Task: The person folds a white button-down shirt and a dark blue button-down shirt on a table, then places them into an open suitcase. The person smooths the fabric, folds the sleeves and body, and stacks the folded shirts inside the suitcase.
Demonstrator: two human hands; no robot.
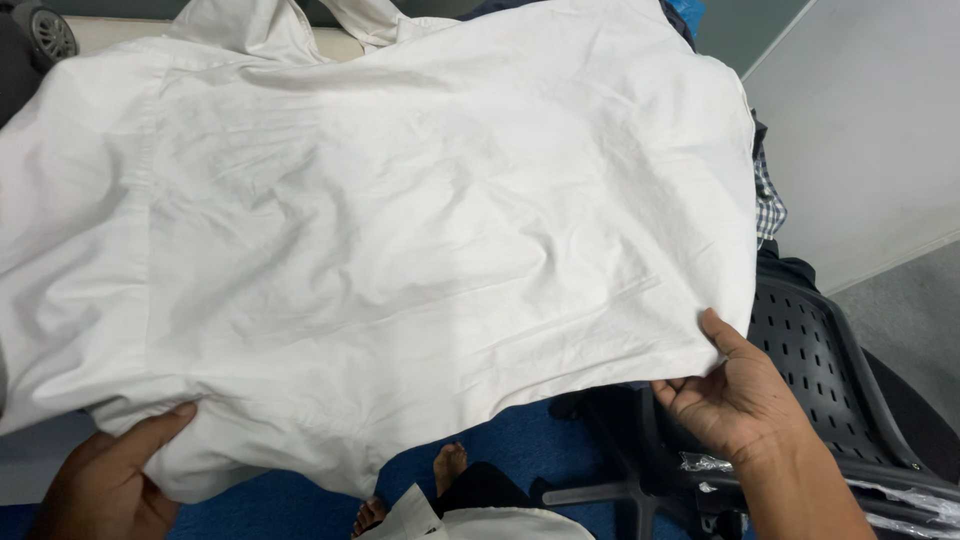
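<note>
A large white shirt is spread out flat and fills most of the view, its collar at the far edge. My left hand grips the shirt's near hem at the lower left, thumb on top of the cloth. At the lower right, my right hand pinches the shirt's near right corner, with the thumb lying on the fabric and the fingers under it. The surface beneath the shirt is hidden.
A black perforated plastic chair stands at the right, below my right hand. Checked and dark clothes show past the shirt's right edge. Blue floor and my bare feet lie below. A pale wall rises at the upper right.
</note>
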